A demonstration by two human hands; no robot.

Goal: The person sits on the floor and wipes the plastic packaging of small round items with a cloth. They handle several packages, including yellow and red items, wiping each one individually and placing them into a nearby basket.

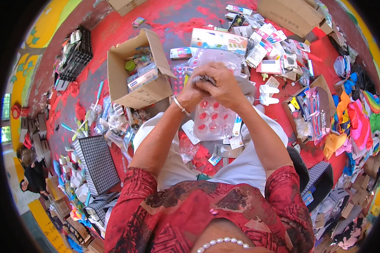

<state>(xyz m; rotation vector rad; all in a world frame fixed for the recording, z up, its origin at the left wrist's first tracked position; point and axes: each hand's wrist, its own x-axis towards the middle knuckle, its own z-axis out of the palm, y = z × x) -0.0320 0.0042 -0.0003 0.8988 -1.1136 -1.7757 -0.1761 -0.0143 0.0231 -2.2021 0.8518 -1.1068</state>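
Note:
My left hand [193, 91] and my right hand [223, 84] are close together above a clear plastic tray [211, 133] with rows of red round pieces in its cups. The fingers of both hands are curled. Something small and greyish shows between them, but I cannot make out what it is. Just beyond my hands lies another clear plastic tray [221, 57], partly covered by them. A flat printed package [219, 41] with coloured dots lies farther back. A bracelet is on my left wrist.
An open cardboard box [141, 99] with packaged goods stands at the left. Several small packages [268, 46] are heaped at the far right. A white plastic piece [268, 94] and a box of pens [318, 111] lie to the right. A houndstooth-patterned box [96, 164] is near left.

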